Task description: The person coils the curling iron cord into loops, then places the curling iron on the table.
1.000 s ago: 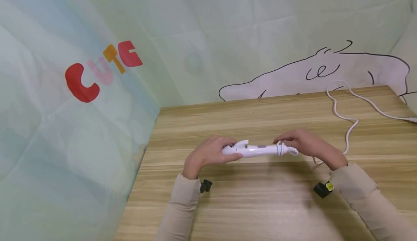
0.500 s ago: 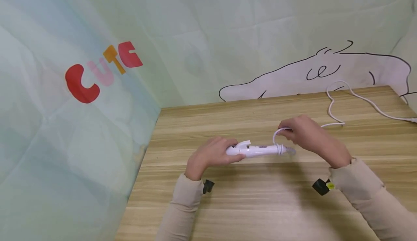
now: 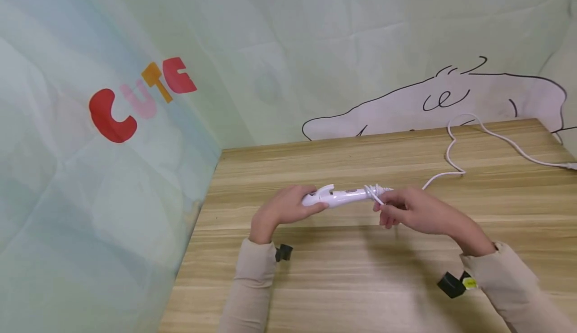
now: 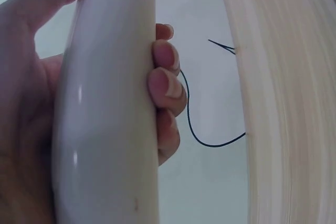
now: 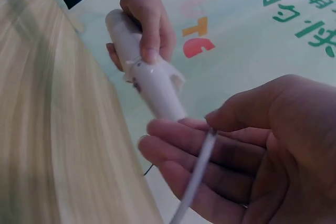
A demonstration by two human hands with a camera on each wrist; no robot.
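My left hand [image 3: 286, 207] grips a white curling iron [image 3: 346, 198] by its thick end, fingers wrapped round it. In the left wrist view the smooth white barrel [image 4: 107, 103] fills the palm. A small lever [image 3: 325, 191] sticks up beside that hand. At the iron's other end, white cord is looped round the handle near a ribbed sleeve. My right hand [image 3: 419, 210] is beside this end, pinching the cord [image 5: 197, 174] between thumb and fingers, its other fingers loosely bent. The iron is held above the wooden table [image 3: 342, 283].
The rest of the cord [image 3: 455, 157] trails across the table to a plug [image 3: 571, 165] at the right edge. A printed cloth backdrop [image 3: 270, 47] stands behind and to the left. Dark wrist mounts [image 3: 452, 285] hang under both sleeves.
My right hand lifts the cord above the handle, then brings it down on the near side, winding it round. The iron shifts slightly left and away; the trailing cord is drawn left.
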